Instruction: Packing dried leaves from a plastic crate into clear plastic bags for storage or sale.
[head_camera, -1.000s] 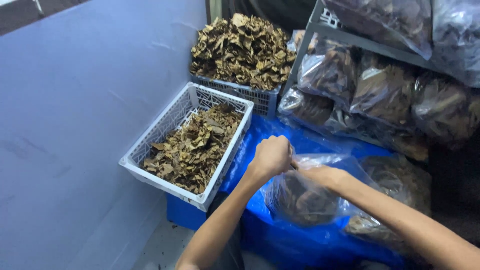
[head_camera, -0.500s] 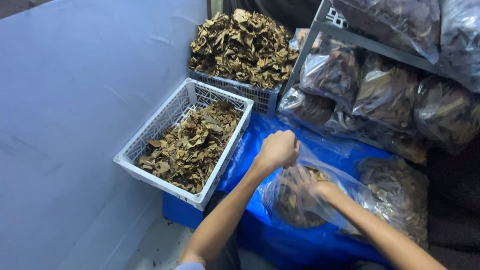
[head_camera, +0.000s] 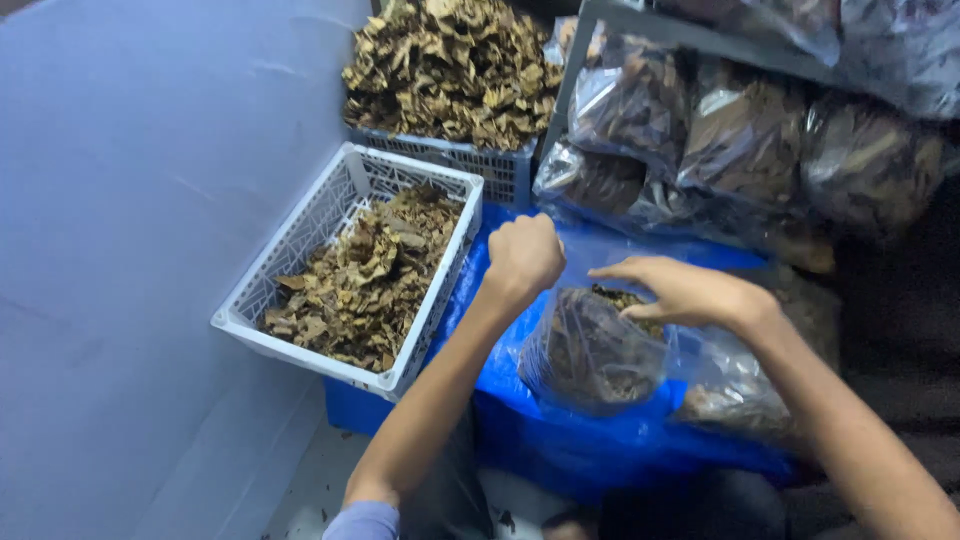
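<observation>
Left hand (head_camera: 524, 254) fisted shut on the rim of the clear bag (head_camera: 592, 352) of dried leaves, right hand (head_camera: 685, 292) spread open over its mouth, bag resting on blue tarp (head_camera: 560, 450) beside the white basket (head_camera: 300, 240).

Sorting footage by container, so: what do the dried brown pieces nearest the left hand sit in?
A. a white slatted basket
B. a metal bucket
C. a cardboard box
A: beside the left hand, the loose dried pieces fill a tilted white slatted basket.

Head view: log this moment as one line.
left hand: fisted at bag mouth | right hand: open over clear bag of dried pieces | white basket: left, part-filled
</observation>
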